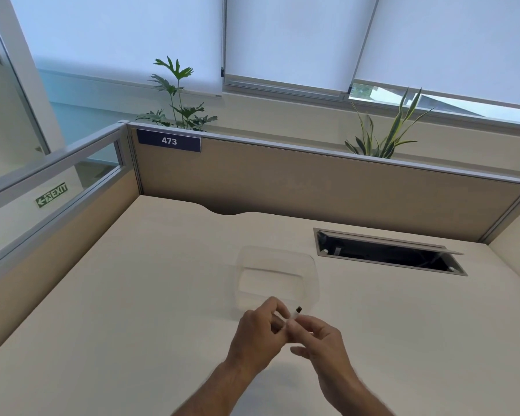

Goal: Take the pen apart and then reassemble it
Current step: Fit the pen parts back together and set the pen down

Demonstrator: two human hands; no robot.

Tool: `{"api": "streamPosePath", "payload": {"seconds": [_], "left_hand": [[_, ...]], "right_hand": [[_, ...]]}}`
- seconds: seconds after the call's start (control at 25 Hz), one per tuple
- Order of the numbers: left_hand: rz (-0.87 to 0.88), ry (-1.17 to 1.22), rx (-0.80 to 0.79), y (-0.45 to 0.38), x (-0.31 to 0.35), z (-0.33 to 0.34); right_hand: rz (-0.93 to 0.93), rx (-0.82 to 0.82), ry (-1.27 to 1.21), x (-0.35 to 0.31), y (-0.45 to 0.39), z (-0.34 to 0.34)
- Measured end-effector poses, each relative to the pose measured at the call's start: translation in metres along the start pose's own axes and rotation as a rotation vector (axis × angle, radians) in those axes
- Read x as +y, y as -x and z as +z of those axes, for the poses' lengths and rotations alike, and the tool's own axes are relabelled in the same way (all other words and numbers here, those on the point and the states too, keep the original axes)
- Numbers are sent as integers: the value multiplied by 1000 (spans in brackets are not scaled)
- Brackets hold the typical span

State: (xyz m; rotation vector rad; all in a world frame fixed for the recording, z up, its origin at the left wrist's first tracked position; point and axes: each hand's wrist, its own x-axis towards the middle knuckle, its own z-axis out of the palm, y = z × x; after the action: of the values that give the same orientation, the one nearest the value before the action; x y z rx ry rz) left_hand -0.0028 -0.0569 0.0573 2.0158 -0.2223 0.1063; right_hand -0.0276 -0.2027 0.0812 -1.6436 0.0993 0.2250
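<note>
Both grips are on the pen: my left hand has its fingertips pinched on the lower end of the clear barrel, and my right hand pinches the upper part just below the small dark tip, which points toward one o'clock. The pen sits between the two hands, held above the table near six o'clock of the scene, just in front of a clear plastic tub that stands at twelve o'clock from my hands. The tub looks empty, though its walls are so clear I cannot be sure.

From here I judge I am at a twist or pull on one end, but I cannot tell whether parts are coming off or going back on. The risk is a small piece, a spring or the dark tip, slipping out when the joint lets go and bouncing across the table. At two o'clock lies an open cable hatch; anything that rolls in there would be hard to get back. Working over the tub would catch a drop.

Readable writing: a dark plate on the partition at eleven o'clock says "473", and a green sign at nine o'clock reads "EXIT" with an arrow pointing left.
</note>
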Motion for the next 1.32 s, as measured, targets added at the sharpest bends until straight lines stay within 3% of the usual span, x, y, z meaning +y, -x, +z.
{"api": "streamPosePath", "payload": {"seconds": [0.24, 0.52, 0.64, 0.76, 0.96, 1.32], "left_hand": [[14, -39, 5, 5, -8, 8], [-27, -626, -107, 29, -74, 7], [-27, -834, -84, 35, -107, 10], [-96, -858, -138, 37, -128, 14], [-60, -892, -72, 39, -127, 18], [0, -912, 20, 37, -136, 22]], "right_hand": [[-138, 121, 23, 3, -8, 6], [-244, 234, -150, 6, -21, -5], [-222, 247, -214, 3, -24, -5], [-131, 244, -294, 1, -26, -5], [-62, 266, -343, -5, -28, 1], [-111, 278, -292, -8, -25, 3]]}}
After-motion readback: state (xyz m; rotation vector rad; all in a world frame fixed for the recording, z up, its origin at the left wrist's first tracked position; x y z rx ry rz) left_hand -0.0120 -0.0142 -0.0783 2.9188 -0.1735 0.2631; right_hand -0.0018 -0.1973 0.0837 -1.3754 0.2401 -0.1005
